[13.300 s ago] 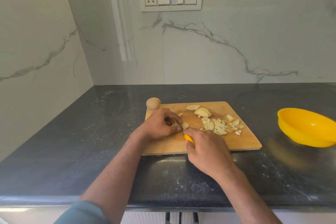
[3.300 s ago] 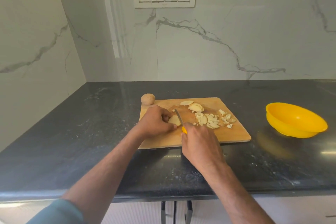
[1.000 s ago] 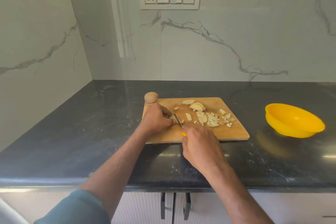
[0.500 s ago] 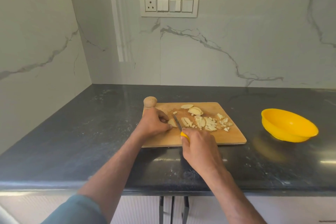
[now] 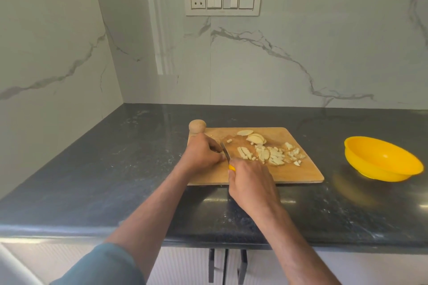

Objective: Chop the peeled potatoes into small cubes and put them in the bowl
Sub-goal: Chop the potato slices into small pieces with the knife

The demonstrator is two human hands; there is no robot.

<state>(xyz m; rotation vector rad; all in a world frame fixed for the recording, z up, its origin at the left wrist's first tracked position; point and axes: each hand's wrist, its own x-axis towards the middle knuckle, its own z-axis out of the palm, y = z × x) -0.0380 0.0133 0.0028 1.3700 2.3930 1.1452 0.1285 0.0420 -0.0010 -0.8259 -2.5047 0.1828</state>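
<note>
Pale, wet-looking potato pieces point(image 5: 269, 155) lie in a loose heap at the centre of the wooden cutting board point(image 5: 298, 172), with a few larger slices point(image 5: 254, 138) just above them toward the board's far edge. At the board's upper-left corner sits a whole potato point(image 5: 197, 126). The yellow bowl point(image 5: 382, 162) stands well apart on the dark bench point(image 5: 115, 169), at the right of the frame, and looks to hold nothing yet.

The left hand point(image 5: 201, 155) is curled down on the board, fingertips bunched against the blade; the piece under them is hidden. The right hand point(image 5: 250, 180) is wrapped round the yellow handle of a small knife point(image 5: 225, 152), whose blade points away toward the upper left.

Cut potato is likely stiff but slick with starch, so small pieces may skid or roll under the blade; pinning them flat side down with knuckles tucked seems wise. The cubes are light and scatter easily, so scooping them together with both hands, or sliding them off the board's edge into the bowl, should beat picking singly.
</note>
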